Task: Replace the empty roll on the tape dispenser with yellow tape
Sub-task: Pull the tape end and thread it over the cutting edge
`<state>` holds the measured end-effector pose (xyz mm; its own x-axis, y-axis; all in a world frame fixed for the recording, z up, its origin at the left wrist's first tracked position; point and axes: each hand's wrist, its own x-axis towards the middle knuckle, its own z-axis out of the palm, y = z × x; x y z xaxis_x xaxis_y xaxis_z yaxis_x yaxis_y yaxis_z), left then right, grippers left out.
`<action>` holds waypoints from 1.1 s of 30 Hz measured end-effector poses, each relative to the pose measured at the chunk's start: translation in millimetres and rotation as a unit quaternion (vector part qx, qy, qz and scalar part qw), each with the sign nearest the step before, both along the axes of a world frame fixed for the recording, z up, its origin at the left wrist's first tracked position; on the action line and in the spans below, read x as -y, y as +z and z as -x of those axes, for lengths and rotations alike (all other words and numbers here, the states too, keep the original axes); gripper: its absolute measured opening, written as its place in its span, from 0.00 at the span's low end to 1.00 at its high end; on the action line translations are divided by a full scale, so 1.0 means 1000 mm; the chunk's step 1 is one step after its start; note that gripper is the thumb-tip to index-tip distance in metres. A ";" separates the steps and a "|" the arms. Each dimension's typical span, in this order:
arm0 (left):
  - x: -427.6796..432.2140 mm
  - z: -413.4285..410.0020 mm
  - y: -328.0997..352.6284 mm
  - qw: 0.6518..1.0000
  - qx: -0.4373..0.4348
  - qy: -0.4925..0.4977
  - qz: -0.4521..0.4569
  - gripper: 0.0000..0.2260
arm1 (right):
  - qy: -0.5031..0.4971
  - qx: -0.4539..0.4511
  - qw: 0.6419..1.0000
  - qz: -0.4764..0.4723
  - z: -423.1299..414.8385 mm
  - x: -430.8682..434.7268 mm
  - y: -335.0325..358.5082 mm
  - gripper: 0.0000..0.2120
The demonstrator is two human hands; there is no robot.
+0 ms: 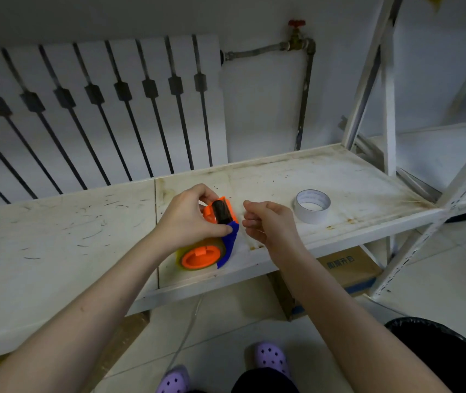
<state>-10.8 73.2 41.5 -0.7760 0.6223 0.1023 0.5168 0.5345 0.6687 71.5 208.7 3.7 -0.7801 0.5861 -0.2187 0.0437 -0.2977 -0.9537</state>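
An orange and blue tape dispenser [220, 215] lies on the white shelf [56, 239], with a yellowish tape roll [197, 258] around its orange hub at the near end. My left hand [189, 219] grips the dispenser's upper part, thumb on the blue side plate and fingers over the top. My right hand [268, 222] hovers just right of the dispenser, fingers curled and pinched; a thin clear tape end may be between them, but I cannot make it out. An empty white roll core [312, 209] stands on the shelf to the right, apart from both hands.
A radiator cover [92, 109] and a pipe with a red valve [297, 24] are behind the shelf. White shelf uprights [387, 109] rise at the right. A cardboard box [348, 268] sits under the shelf, a black-lined bin [447, 353] at lower right.
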 end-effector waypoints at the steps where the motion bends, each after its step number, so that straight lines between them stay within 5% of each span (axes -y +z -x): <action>1: 0.002 0.001 0.000 1.000 0.007 0.002 -0.006 0.25 | 0.004 0.007 1.000 -0.001 0.001 0.002 0.000 0.08; 15: 0.020 0.009 -0.006 0.997 0.055 0.004 -0.062 0.25 | 0.066 0.051 0.996 0.030 0.017 0.023 -0.012 0.08; 29: 0.030 0.015 -0.011 0.991 0.086 -0.009 -0.099 0.24 | 0.087 0.159 0.981 -0.073 0.033 0.035 -0.029 0.16; 33: 0.034 0.017 -0.011 0.990 0.091 0.006 -0.109 0.25 | 0.084 0.171 0.955 -0.225 0.027 0.035 -0.049 0.07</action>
<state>-27.8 39.5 30.9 -0.8013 0.5913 0.0911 0.3714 0.3724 0.8505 44.4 173.9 -45.1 -0.7990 0.5543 -0.2330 0.3873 0.1781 -0.9046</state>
